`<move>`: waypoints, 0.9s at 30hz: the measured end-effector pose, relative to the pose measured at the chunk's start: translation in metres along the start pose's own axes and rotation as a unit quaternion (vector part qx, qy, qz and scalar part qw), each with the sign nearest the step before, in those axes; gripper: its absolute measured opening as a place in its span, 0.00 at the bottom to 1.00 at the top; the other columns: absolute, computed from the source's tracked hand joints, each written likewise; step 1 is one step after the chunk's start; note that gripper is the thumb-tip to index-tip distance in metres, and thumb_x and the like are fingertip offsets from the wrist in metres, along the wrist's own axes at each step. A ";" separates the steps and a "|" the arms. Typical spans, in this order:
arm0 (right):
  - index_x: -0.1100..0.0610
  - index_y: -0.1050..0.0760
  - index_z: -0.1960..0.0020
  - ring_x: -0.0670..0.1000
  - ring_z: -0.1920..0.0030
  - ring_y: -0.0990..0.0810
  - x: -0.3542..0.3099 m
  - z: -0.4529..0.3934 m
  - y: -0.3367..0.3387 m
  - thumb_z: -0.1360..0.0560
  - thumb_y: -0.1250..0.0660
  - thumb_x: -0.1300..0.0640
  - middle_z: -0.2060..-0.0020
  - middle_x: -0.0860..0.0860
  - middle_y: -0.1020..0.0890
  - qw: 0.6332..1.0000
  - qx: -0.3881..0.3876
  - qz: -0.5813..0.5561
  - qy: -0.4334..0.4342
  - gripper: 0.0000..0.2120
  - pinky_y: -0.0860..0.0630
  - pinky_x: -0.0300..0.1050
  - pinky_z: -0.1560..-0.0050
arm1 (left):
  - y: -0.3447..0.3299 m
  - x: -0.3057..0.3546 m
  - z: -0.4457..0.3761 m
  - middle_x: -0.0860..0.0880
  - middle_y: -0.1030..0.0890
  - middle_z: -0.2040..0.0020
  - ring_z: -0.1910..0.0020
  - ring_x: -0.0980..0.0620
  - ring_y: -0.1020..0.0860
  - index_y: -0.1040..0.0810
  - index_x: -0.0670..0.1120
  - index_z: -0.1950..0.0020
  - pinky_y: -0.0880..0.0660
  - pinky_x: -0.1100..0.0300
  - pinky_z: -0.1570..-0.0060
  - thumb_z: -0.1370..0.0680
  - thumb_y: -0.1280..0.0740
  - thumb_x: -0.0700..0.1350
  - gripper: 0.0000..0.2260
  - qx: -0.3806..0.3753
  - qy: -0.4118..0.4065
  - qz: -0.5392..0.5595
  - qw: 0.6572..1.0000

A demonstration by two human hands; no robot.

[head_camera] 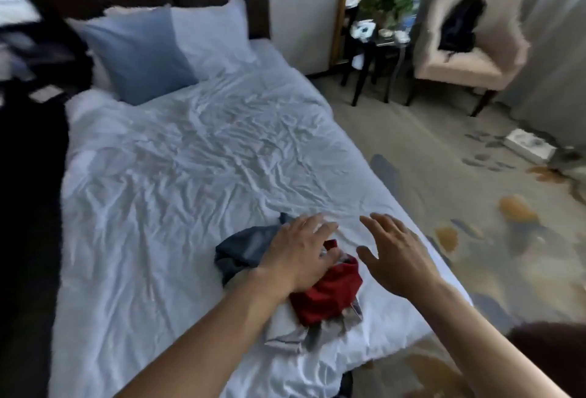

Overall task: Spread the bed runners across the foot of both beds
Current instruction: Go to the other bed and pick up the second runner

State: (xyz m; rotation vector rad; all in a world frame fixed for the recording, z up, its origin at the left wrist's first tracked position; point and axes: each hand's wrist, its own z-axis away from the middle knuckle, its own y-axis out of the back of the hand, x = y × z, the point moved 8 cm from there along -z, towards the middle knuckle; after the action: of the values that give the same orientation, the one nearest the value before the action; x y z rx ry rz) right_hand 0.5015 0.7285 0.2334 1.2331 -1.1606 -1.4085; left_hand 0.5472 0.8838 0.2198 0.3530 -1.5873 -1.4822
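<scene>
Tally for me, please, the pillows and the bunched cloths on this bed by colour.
Blue pillow: 1
White pillow: 1
Red cloth: 1
Dark blue-grey cloth: 1
Pale grey cloth: 1
Total: 5

Counts around the two hands

One bed point(190, 150) is showing, stretching ahead of the left hand point(299, 253) and right hand point(398, 258), two hands in all. Two pillows point(142, 55) are leaning at the far end, well beyond both hands. One bundle of bed runners point(326, 293) is lying under the left hand, showing three colours: red, dark blue and pale grey; how many separate pieces it holds cannot be told. Far beyond the right hand, one pale armchair point(469, 48) is standing, one dark side table point(377, 48) beside it, and one white box point(529, 144) is sitting on the carpet.
</scene>
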 end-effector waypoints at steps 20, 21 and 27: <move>0.51 0.35 0.26 0.53 0.34 0.27 -0.035 -0.138 -0.225 0.21 0.39 0.46 0.31 0.49 0.27 0.957 -0.218 -0.064 0.179 0.24 0.27 0.49 0.42 | -0.145 -0.151 -0.050 0.48 0.38 0.22 0.24 0.48 0.40 0.37 0.51 0.23 0.33 0.49 0.32 0.19 0.39 0.57 0.25 -0.006 0.284 0.089 0.955; 0.51 0.36 0.26 0.54 0.35 0.27 -0.038 -0.143 -0.241 0.21 0.39 0.46 0.32 0.50 0.27 0.956 -0.226 -0.064 0.176 0.25 0.26 0.50 0.42 | -0.160 -0.159 -0.056 0.48 0.37 0.23 0.25 0.47 0.38 0.36 0.50 0.24 0.32 0.48 0.33 0.20 0.37 0.56 0.25 -0.010 0.284 0.087 0.955; 0.52 0.31 0.29 0.55 0.42 0.22 -0.053 -0.159 -0.321 0.22 0.36 0.54 0.40 0.51 0.22 0.958 -0.214 -0.056 0.180 0.22 0.23 0.49 0.52 | -0.231 -0.196 -0.081 0.50 0.23 0.40 0.42 0.46 0.25 0.29 0.49 0.32 0.26 0.49 0.48 0.21 0.36 0.51 0.18 -0.006 0.298 0.069 0.952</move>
State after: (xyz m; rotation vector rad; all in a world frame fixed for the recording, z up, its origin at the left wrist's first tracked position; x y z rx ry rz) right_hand 0.6490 0.8154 -0.0852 1.1874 -0.5088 -1.3537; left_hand 0.6327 0.9193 -0.0805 0.6055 -1.0908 -1.1332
